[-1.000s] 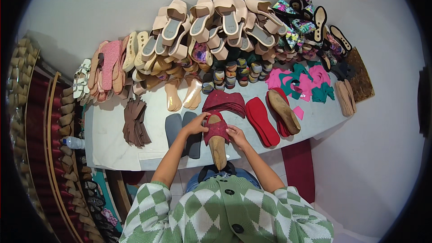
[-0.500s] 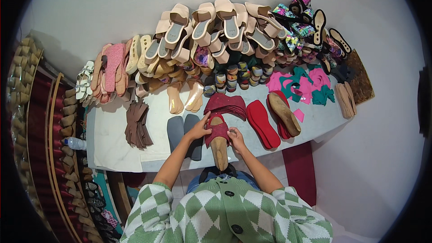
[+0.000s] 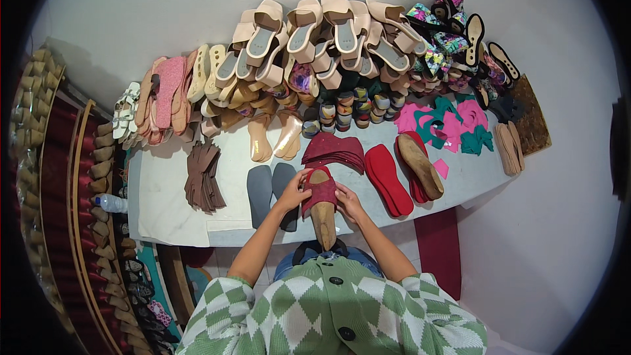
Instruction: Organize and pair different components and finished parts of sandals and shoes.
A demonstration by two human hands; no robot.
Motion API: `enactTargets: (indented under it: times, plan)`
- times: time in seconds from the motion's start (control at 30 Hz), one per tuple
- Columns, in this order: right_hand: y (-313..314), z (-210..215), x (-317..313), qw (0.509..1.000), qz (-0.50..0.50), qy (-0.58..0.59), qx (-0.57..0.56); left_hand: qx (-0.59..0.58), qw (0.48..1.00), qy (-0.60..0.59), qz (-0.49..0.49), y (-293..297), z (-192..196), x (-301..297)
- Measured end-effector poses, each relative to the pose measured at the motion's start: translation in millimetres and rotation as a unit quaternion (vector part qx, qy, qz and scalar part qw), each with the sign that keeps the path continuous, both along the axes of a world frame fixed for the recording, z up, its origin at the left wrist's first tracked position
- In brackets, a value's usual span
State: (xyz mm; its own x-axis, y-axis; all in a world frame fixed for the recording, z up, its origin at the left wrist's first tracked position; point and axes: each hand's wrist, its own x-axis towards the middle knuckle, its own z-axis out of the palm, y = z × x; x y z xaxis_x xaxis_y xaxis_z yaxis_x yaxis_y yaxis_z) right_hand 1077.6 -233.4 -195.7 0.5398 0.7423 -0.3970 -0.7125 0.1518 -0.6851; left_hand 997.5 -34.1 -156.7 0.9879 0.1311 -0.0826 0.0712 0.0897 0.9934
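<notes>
A wooden shoe last (image 3: 324,227) is held between my two hands near the table's front edge, its heel end toward me. A dark red upper piece (image 3: 322,193) lies across its front part, with bright red material showing at the toe. My left hand (image 3: 296,189) is closed on the left side of the last and upper, fingers near the toe. My right hand (image 3: 348,200) pinches the upper's right edge against the last. Just beyond lies a stack of dark red upper pieces (image 3: 334,150). The underside of the last is hidden.
Grey insoles (image 3: 259,189) lie left, red insoles (image 3: 388,182) right, beside another wooden last (image 3: 420,165) on red soles. Brown strips (image 3: 203,177) lie farther left; pink and green scraps (image 3: 449,121) at right. Piled beige heeled sandals (image 3: 305,26) line the back against the wall.
The upper's sides, flared out before, now sit closer around the last. My right hand has come in against its edge. The whole view has shifted slightly.
</notes>
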Motion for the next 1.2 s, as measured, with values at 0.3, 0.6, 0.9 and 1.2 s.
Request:
enactTargets:
  times: [0.3, 0.6, 0.9, 1.2]
  plan:
    - [-8, 5, 10, 0.996, 0.073, -0.048, -0.010, 0.133, 0.989, 0.008, -0.060, 10, 16, -3]
    - [-12, 6, 13, 0.998, 0.057, -0.037, 0.009, 0.000, 0.998, 0.054, -0.039, 13, -7, -6]
    - [-19, 3, 20, 0.997, 0.064, -0.044, -0.015, -0.126, 0.982, 0.103, 0.091, 0, -29, -12]
    - [-12, 1, 23, 0.993, 0.068, -0.077, -0.061, -0.091, 0.981, 0.119, 0.122, -3, -20, -16]
